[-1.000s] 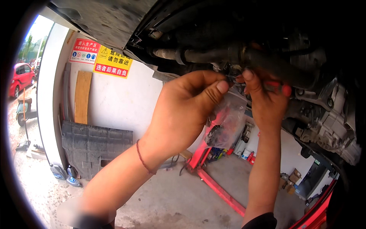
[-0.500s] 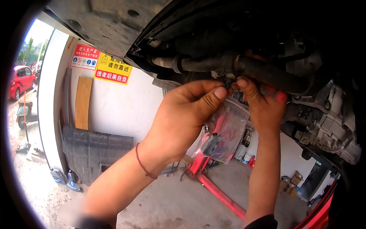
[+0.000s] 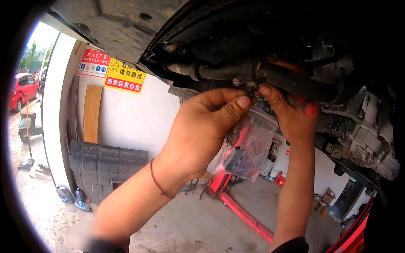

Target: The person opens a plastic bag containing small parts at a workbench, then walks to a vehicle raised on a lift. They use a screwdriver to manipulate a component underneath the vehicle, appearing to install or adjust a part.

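Under a raised car, my left hand pinches thumb and forefinger together just below a dark bar. What lies in that pinch is small, dark and mostly hidden. Close beside it, my right hand is closed, its thumb pointing up at a small metal fitting under the bar. A red-handled tool pokes out of the right hand; its working end cannot be seen. Between the hands hangs a clear plastic bag with black parts inside. Which hand bears the bag is unclear.
The car's underbody panel runs overhead. A metal housing sits at right. Below are a red lift arm and a black plastic panel leaning on the wall beside a wooden board. Containers stand at left.
My right hand has shifted slightly right, with the red handle tipping a little lower. The bag has swung slightly. My left hand keeps its pinch in almost the same place.
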Demonstrator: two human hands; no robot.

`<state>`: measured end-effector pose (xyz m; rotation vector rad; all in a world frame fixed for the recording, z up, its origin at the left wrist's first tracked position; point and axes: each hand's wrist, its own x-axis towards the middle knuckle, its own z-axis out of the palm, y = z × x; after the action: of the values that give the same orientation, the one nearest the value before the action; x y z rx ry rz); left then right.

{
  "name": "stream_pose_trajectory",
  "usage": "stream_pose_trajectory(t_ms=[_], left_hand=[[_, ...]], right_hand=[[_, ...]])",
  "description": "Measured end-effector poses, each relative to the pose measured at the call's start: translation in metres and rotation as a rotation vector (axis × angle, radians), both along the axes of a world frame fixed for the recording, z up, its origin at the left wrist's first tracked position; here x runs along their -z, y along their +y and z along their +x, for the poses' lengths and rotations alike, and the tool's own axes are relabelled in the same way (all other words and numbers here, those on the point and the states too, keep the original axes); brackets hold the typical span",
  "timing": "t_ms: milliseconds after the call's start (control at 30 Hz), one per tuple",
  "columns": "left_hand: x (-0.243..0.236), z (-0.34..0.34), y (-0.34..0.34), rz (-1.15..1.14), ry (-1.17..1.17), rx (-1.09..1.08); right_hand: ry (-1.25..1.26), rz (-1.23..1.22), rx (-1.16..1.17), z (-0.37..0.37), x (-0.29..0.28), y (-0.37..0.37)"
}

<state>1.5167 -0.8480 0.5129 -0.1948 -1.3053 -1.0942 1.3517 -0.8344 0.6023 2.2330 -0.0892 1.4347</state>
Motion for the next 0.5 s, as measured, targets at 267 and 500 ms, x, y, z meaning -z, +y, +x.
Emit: stream_pose_trajectory(t_ms=[267,500], left_hand=[[0.0009,-0.0028,-0.0002,0.034,0.028,-0.022],[0.0007,-0.0051,0.0008,0.062,0.045,-0.041]], right_hand=[[-0.031,0.1,-0.023,-0.0011,0.0032,0.0026],[-0.036,0.123,-0.061,-0.002,0.0035,0.0003]])
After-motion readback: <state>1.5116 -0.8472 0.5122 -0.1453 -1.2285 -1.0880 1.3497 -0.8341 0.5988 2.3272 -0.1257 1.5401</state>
